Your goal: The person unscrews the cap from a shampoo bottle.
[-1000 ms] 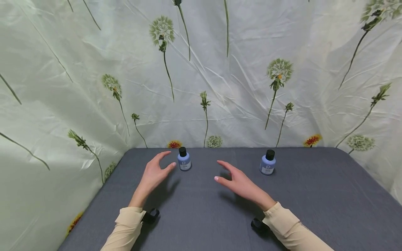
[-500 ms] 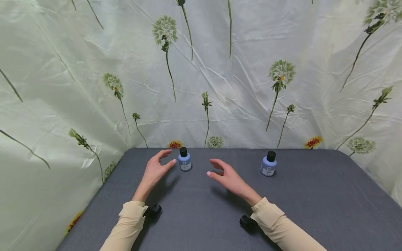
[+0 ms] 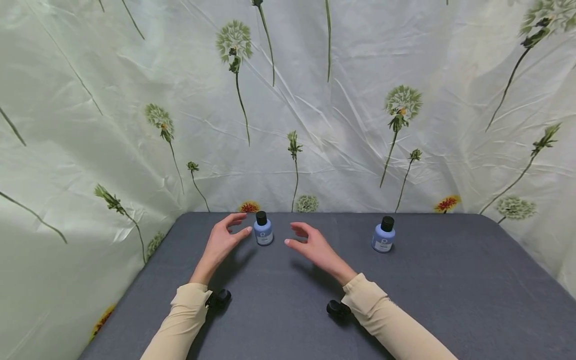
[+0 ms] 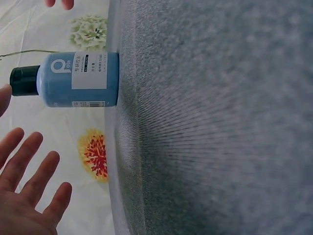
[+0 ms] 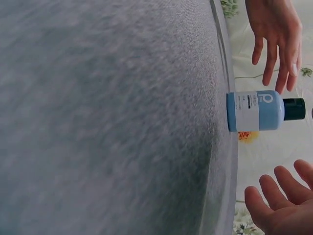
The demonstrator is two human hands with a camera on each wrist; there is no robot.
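A small blue bottle (image 3: 263,233) with a black cap and a white label stands upright near the table's far edge. Just left of it is my left hand (image 3: 223,239), fingers spread and relaxed, thumb toward the bottle. On the other side my right hand (image 3: 316,248) hovers over the table with loosely bent fingers, a small gap from the bottle. Both hands hold nothing. The left wrist view shows the bottle (image 4: 80,80) beside the spread left fingers (image 4: 29,171). In the right wrist view, the bottle (image 5: 257,111) sits between the two hands.
A second blue bottle (image 3: 383,235) with a black cap stands farther right near the back edge. The grey cloth-covered table (image 3: 279,310) meets a pale curtain (image 3: 342,125) printed with dandelions. Black wrist cameras (image 3: 338,308) hang under the cuffs.
My right hand has moved left and slightly farther away, closing in on the left bottle. My left hand stays almost in place beside it. Both bottles stand where they were.
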